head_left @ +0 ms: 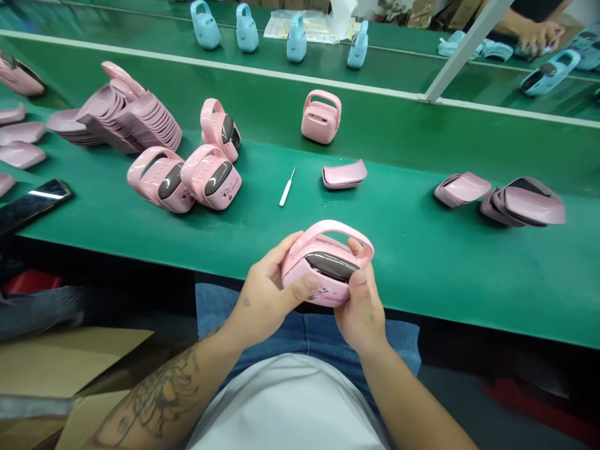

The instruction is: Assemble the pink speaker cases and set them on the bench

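Note:
My left hand (269, 290) grips the left side of a glossy pink handled device (332, 294), its thumb across the printed front. My right hand (365, 306) holds the other side, thumb pressed near the right end of the dark oval panel. The device is just over my lap at the table's front edge, with its arched handle up; a dark gap shows under the panel. Beyond it lie a thin white-handled pick (285, 190) and a small stack of curved pink covers (344, 175). Another pink device (321, 117) stands behind them, its port side facing me.
Several pink devices (215, 181) stand left of centre, before tall stacks of pink covers (152, 122). A phone (35, 203) lies far left. More covers (525, 203) sit at right. Blue devices (296, 39) and a co-worker's hands (539, 37) are beyond the divider (234, 65).

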`<state>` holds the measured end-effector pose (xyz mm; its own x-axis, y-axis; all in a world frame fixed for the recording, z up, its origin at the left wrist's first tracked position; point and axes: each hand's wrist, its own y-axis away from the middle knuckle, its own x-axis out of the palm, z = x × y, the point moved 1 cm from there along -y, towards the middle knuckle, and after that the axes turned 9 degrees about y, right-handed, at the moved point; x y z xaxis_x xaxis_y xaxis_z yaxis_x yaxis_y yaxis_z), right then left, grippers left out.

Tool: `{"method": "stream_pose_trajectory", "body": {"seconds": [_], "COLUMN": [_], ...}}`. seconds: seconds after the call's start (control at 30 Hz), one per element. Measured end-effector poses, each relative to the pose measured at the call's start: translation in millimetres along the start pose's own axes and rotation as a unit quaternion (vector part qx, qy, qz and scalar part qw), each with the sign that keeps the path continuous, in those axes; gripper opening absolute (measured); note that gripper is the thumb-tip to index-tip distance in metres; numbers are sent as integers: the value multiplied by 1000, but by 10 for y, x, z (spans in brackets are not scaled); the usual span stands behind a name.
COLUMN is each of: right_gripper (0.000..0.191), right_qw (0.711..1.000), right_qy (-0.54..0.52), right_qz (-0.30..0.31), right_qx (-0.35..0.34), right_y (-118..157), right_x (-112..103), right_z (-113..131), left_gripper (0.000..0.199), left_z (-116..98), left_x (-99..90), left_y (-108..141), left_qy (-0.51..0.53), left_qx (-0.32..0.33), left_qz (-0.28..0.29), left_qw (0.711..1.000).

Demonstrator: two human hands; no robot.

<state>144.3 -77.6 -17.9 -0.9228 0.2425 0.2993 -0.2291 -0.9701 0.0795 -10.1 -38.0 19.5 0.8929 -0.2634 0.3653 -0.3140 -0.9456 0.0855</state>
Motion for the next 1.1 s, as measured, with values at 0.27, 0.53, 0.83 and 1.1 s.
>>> {"method": "stream_pose_trajectory", "body": {"seconds": [0.27,0.53,0.83,1.1], "right_gripper": [63,66,56,63], "right_qw": [998,997,994,988], "right_qy": [58,77,112,148], "right_qz": [6,24,-8,-29], "right_qx": [-33,-22,-13,-40], "right_y": [-3,46,128,193], "right_x": [-79,-163,-150,-189], "right_z": [18,8,-43,-55], "left_gripper": [74,73,73,76], "left_z": [78,19,-11,59], "left_x": [25,39,53,76], "left_y": [21,20,58,96], "left_qy": [79,73,-24,41], "left_qx": [-7,-28,-46,-29], "left_qz": [-15,21,-4,-27], "left_qw": [997,997,999,998]}}
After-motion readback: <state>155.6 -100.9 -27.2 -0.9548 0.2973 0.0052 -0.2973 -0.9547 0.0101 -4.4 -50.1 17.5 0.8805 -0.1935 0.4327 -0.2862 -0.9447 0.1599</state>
